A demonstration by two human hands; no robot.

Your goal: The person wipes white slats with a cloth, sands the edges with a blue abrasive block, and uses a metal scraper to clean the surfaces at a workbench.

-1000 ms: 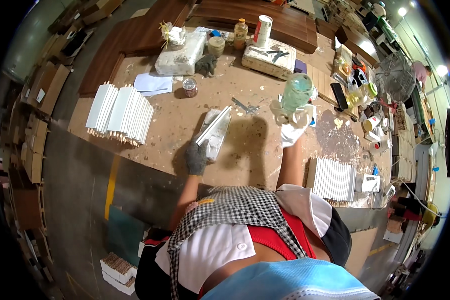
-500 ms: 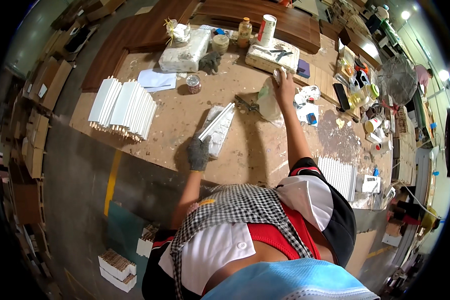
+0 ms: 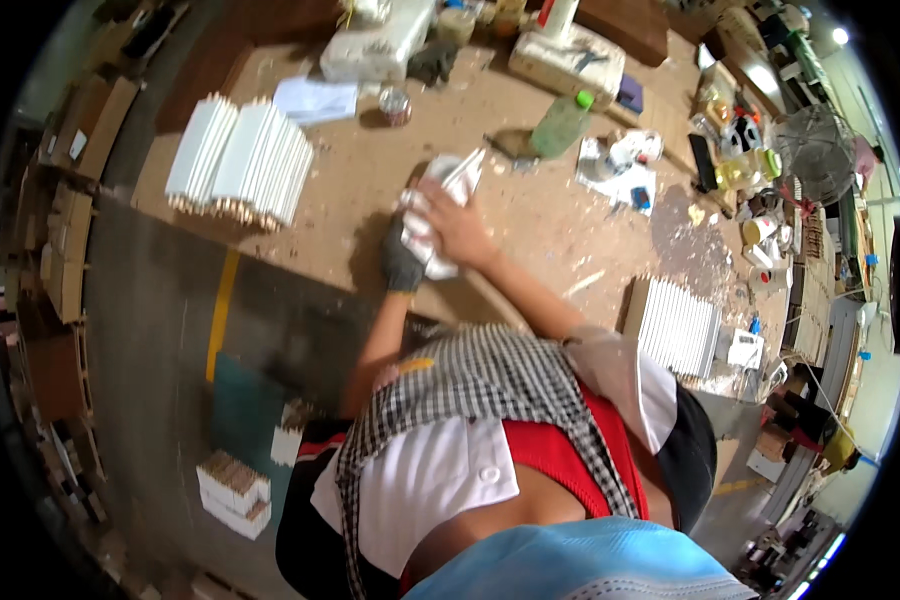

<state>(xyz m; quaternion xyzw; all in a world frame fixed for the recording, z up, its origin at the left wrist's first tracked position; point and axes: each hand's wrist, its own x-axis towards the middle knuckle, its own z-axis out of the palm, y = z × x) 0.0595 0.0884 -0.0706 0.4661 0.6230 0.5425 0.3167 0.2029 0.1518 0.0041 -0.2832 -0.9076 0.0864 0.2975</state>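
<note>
In front of me my right hand (image 3: 457,228) is bare and closed over a crumpled white cloth (image 3: 417,222). It presses the cloth onto thin white strips (image 3: 469,170), whose far ends stick out past my fingers. The gloved left hand (image 3: 402,262) grips the near end of these strips; its fingers are partly covered by the cloth. Beneath both hands lies a white wrapped block (image 3: 441,167), mostly hidden. Farther right a translucent green bottle (image 3: 560,128) with a bright green cap stands on the worktable (image 3: 530,215).
Stacked white strips (image 3: 235,165) lie at the table's left, and another row (image 3: 673,325) sits at the right. A small jar (image 3: 394,106) and white paper (image 3: 315,100) are beyond the left hand. Bottles and cups crowd the right edge, near a fan (image 3: 815,155).
My right hand has come from the bottle back to the strips, bringing the white cloth with it. The left hand stays at the strips' near end. The view has tilted slightly.
</note>
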